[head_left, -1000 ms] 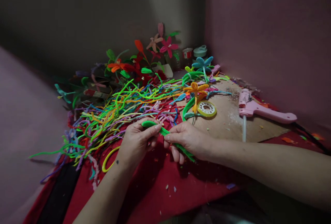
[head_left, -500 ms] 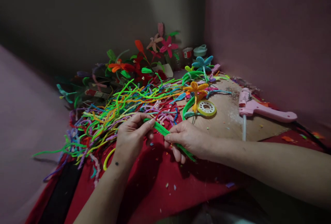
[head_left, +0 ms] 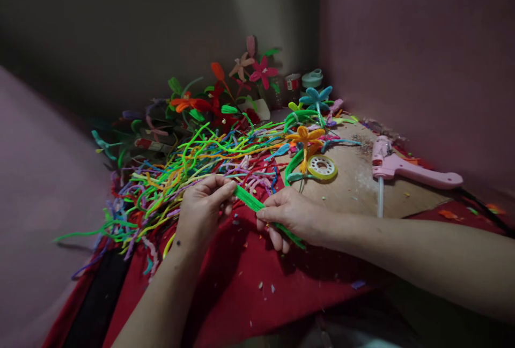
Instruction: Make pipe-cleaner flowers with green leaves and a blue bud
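A bundle of green pipe cleaners [head_left: 248, 198] stretches between my two hands above the red cloth. My left hand [head_left: 207, 200] pinches its upper left end between thumb and fingers. Farther down, my right hand [head_left: 285, 214] grips the bundle, and the lower end sticks out below the fingers. Behind my left hand spreads a heap of loose, many-coloured pipe cleaners [head_left: 189, 157]. An orange pipe-cleaner flower [head_left: 304, 138] and a roll of yellow tape [head_left: 322, 167] lie beyond my right hand.
A pink glue gun [head_left: 414, 170] rests at the right on a brown board [head_left: 354, 198], its cord trailing right. Finished pipe-cleaner flowers [head_left: 263, 72] and a lidded bottle [head_left: 311, 78] stand at the back. Scraps dot the red cloth [head_left: 249, 283]. Walls close in on both sides.
My left hand has slid slightly left to the very end of the green bundle, so more of it shows between the hands. My right hand has stayed nearly still.
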{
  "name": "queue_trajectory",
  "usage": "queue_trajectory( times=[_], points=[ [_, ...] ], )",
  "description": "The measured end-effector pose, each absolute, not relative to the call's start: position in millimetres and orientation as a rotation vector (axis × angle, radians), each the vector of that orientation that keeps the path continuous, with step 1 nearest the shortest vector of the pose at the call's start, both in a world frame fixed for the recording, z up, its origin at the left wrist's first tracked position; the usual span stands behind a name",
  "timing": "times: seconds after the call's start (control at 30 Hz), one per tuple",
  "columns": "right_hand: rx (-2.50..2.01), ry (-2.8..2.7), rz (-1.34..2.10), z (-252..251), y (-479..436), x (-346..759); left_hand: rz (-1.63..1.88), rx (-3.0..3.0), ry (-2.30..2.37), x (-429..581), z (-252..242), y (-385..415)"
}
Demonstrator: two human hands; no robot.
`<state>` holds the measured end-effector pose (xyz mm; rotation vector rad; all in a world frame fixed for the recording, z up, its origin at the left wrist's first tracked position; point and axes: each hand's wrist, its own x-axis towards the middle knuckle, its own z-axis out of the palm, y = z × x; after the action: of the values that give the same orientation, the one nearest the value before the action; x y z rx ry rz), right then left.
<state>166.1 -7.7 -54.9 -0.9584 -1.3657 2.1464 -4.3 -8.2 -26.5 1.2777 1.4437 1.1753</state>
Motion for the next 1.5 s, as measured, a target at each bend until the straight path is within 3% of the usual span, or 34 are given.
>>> queue_trajectory(
  times=[0.37,0.67,0.83,0.93,1.2,1.33,1.5],
  points=[
    [-0.959,-1.308,2.138,-59,-6,167,0.988,1.085,1.180,0,-32,-11],
    [-0.910,-1.242,2.172,-58,-8,168,1.378,1.059,1.253,-9,-23,-5],
    [-0.917,-1.221,2.102,-60,-7,166,1.075,0.992,1.186,1,-33,-10],
    [-0.926,-1.293,2.029,-60,-7,166,0.925,1.038,1.186,11,-43,-15],
    [-0.953,-1.432,1.961,-54,-8,167,1.086,0.996,1.189,18,-43,-18],
    [-0.937,-1.635,1.991,-56,-12,165,0.992,1.042,1.141,10,-40,-15],
    [-0.708,-1.993,2.089,-45,-23,172,0.969,1.110,1.194,8,-33,-11]
  ],
)
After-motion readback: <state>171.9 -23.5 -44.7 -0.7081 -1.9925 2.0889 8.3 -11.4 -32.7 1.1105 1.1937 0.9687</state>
